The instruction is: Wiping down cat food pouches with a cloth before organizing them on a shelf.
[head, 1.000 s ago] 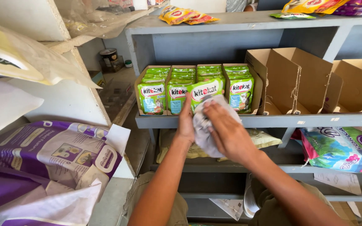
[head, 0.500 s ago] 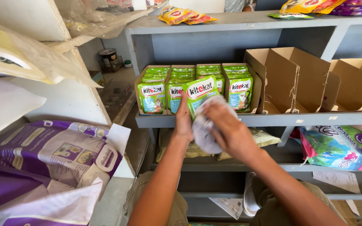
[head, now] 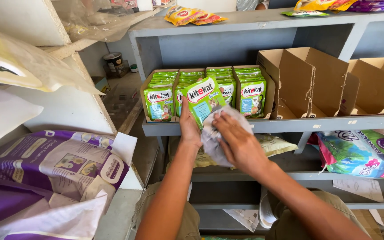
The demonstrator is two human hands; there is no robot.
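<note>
Green pouch held and wiped in front of the shelf

The left hand [head: 190,126] has its grip closed on the green pouch [head: 204,98], which stands at 12 o'clock above it; the right hand [head: 238,144], at 3 o'clock, presses a grey cloth [head: 214,138] on the pouch, before the grey shelf [head: 290,126].

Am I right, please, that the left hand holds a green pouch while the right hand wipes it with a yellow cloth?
Not quite: the cloth is grey, not yellow, as the head view shows. The left hand does hold the green pouch and the right hand wipes it.
</note>
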